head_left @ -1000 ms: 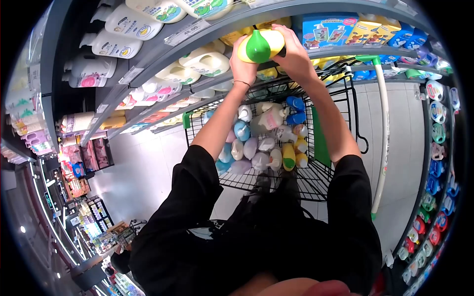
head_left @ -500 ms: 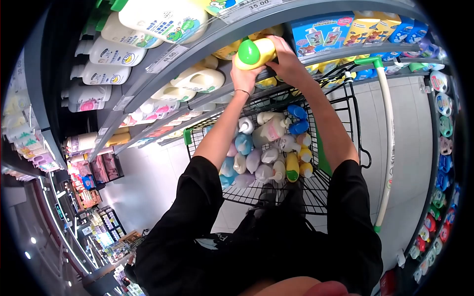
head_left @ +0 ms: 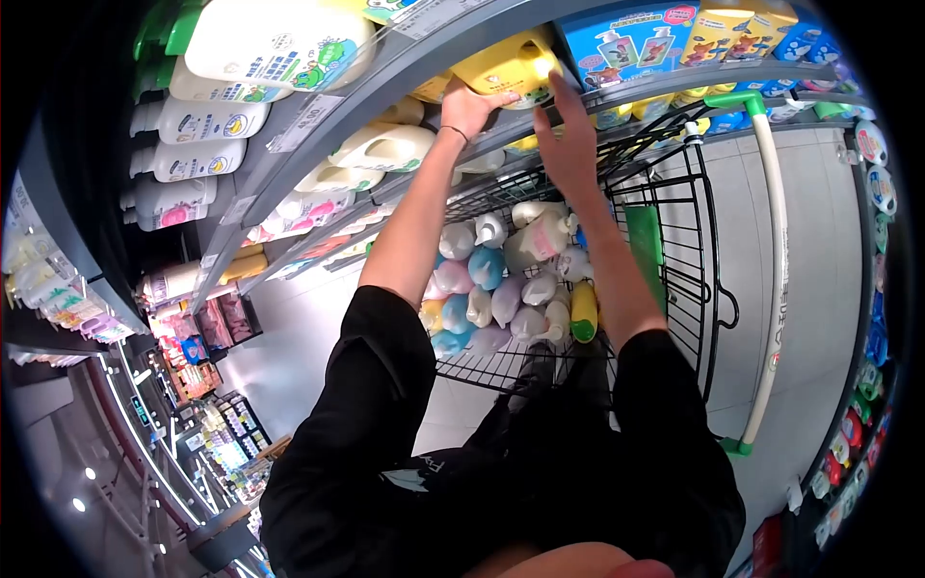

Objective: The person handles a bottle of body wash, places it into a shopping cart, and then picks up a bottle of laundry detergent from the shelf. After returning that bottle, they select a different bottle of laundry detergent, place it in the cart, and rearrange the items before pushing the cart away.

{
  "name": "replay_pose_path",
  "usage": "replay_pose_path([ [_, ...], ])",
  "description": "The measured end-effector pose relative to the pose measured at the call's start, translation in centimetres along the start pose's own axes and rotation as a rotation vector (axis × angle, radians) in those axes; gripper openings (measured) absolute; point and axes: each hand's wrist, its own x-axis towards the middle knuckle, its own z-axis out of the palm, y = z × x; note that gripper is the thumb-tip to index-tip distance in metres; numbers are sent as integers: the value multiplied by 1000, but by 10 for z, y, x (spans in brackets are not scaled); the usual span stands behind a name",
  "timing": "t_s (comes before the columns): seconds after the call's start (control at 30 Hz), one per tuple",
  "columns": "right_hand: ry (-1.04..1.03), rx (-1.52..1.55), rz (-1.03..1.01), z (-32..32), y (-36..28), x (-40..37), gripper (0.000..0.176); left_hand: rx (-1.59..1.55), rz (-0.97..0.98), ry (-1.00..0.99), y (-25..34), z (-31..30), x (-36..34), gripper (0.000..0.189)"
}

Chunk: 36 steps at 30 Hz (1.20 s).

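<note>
On the shelf in front of me is a yellow bottle (head_left: 501, 69) with a handle opening and a printed label; its cap is out of sight. My left hand (head_left: 469, 108) grips its lower left side, thumb across the front and the other fingers partly hidden. My right hand (head_left: 567, 140) is at the bottle's lower right edge, fingers stretched and apart, the fingertips touching or very close to it. Below my arms, a black wire shopping cart (head_left: 674, 289) holds several pump bottles and a yellow bottle with a green cap (head_left: 584, 313).
A blue box (head_left: 626, 43) stands right of the yellow bottle. White bottles (head_left: 279, 48) fill the shelves on the left, above price tags. The cart's pale handle (head_left: 776, 260) runs along the right. Another stocked shelf (head_left: 872, 289) borders the aisle's far right.
The yellow bottle has turned and moved up into the shelf; its green cap no longer shows and its label does. My right hand has dropped from its top to its lower edge.
</note>
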Motion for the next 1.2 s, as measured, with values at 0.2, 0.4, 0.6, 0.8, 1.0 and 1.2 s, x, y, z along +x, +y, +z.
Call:
replay_pose_path([
  [0.2, -59, 181, 423, -18, -5, -141, 29, -96, 5, -24, 16, 4, -5, 41],
  [0.4, -333, 142, 730, -63, -16, -230, 23, -8, 54, 3, 25, 13, -9, 43],
  [0.6, -495, 17, 684, -102, -21, -263, 19, 2, 46, 23, 21, 20, -16, 55],
  [0.8, -492, -96, 722, -148, -28, -288, 15, 201, 133, 275, 11, 28, -188, 51],
  [1.0, -706, -313, 682, -197, -54, -320, 15, 367, -252, -46, -79, 4, -433, 32],
  [1.2, -1163, -519, 629, -207, -87, -311, 27, 616, -360, -558, -133, -12, -551, 38],
])
